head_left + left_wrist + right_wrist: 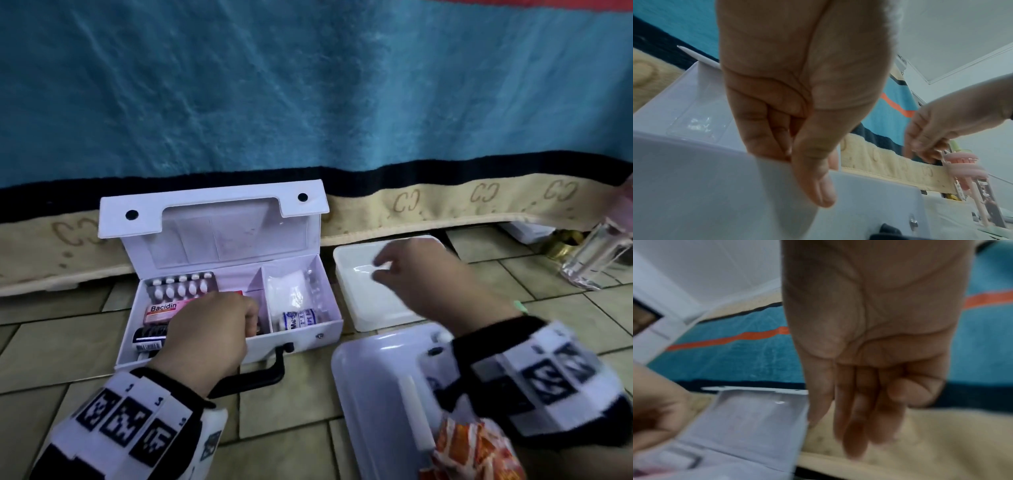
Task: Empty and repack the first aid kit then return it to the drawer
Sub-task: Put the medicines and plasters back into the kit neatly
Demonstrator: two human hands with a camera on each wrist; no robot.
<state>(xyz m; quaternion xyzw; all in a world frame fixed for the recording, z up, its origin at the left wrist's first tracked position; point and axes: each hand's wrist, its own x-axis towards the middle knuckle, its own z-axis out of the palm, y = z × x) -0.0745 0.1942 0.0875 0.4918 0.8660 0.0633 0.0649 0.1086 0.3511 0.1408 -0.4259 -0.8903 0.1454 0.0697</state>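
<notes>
The white first aid kit (308,337) stands open on the tiled floor, its lid (219,240) leaning back against the bed. Inside lie a blister pack of white pills (181,286), a pink Bacidin box (164,310), a black bottle (149,337), a clear bag of cotton (291,286) and a bandage roll (298,318). My left hand (251,318) reaches into the kit's middle; its fingertips dip behind the front wall (694,178), so any hold is hidden. My right hand (380,270) hovers over a white tray (363,308), fingers (863,426) relaxed and holding nothing.
A blue blanket with a beige border (445,202) hangs behind the kit. A white plastic container (370,394) and an orange packet (472,448) lie at the lower right. A clear glass bottle (596,253) stands at the far right. The kit's black handle (260,373) points toward me.
</notes>
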